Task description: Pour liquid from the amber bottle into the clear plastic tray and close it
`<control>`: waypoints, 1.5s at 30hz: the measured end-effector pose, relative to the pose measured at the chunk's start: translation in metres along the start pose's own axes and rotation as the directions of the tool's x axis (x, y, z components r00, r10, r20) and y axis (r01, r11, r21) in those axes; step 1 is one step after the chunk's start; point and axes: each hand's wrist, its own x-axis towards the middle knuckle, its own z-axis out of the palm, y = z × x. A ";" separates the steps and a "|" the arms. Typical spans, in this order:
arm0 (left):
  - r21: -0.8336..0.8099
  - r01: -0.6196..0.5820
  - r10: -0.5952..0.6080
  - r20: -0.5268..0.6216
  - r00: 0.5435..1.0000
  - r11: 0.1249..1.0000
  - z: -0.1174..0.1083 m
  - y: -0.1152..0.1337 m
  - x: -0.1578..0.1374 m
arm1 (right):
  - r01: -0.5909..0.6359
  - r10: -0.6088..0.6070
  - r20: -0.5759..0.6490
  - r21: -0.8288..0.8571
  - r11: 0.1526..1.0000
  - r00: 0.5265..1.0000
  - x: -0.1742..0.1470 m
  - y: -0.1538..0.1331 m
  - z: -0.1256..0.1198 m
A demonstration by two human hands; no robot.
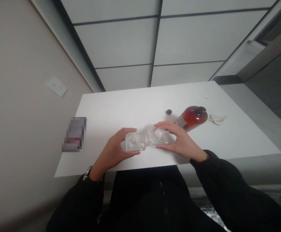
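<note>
Close to the table's front edge, my left hand grips a clear, square-sided glass-like container between thumb and fingers. My right hand is closed around a second clear container, whose far end its fingers partly cover. The two pieces lie end to end and meet between the hands; I cannot tell whether they are joined. A bottle of red liquid with a pale label stands just beyond my right hand, its mouth uncapped. Left of that bottle lies a small black cap.
The white table backs onto a paneled door or partition. A crumpled white tissue lies right of the bottle. At the left edge is a pixelated flat object. A wall socket is on the left wall.
</note>
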 end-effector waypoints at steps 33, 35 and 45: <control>0.030 0.052 -0.052 0.011 0.999 0.998 -0.025 -0.082 0.109 | -0.154 0.168 -0.053 0.196 0.968 0.984 0.112 0.062 0.040; 0.030 0.044 -0.045 0.007 0.999 0.999 -0.029 -0.079 0.109 | -0.156 0.172 -0.072 0.191 0.969 0.982 0.105 0.051 0.037; 0.370 -0.074 0.036 0.108 0.993 0.926 -0.046 -0.016 0.131 | -0.111 0.134 -0.306 0.093 0.989 0.942 -0.030 -0.030 0.030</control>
